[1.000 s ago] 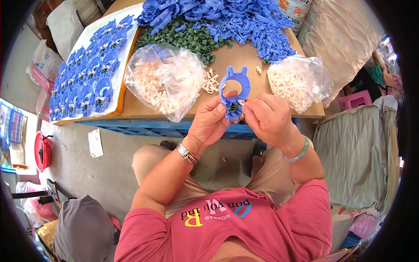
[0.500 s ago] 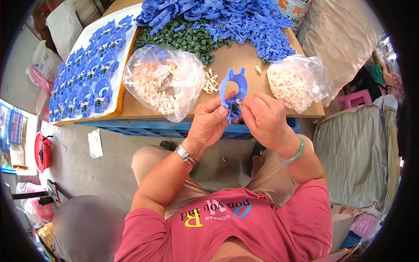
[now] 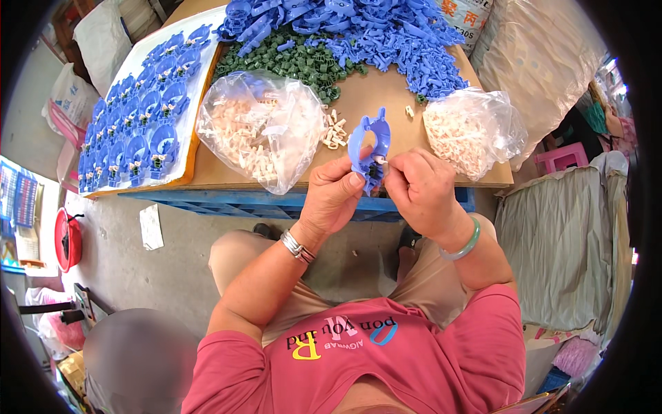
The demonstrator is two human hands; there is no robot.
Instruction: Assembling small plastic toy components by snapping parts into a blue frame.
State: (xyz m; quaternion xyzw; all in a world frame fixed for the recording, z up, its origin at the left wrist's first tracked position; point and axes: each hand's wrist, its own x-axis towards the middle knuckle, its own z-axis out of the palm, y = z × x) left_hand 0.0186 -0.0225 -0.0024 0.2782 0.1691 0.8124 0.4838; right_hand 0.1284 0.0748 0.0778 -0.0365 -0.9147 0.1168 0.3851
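Observation:
My left hand (image 3: 332,193) grips a blue plastic ring-shaped toy part (image 3: 369,141) with small ears at its top, held up over the near table edge. A dark green piece sits in the lower part of it. At its right side my right hand (image 3: 420,185) is closed, thumb and forefinger pinched at a small pale cream piece (image 3: 379,159) set against the blue part. How far that piece is seated cannot be made out. Close by on the table lie loose cream pieces (image 3: 335,130), beside an opened clear bag of cream pieces (image 3: 252,134).
A white tray (image 3: 195,69) of assembled blue parts stands left on the brown table (image 3: 383,86). Heaps of green pieces (image 3: 293,62) and blue parts (image 3: 345,17) cover the back. Another clear bag of cream pieces (image 3: 469,131) rests right. Below is a blue crate (image 3: 262,205).
The blue part has turned a little in my left hand and now shows more edge-on. My right fingers have shifted slightly, and the cream piece shows more plainly beside them.

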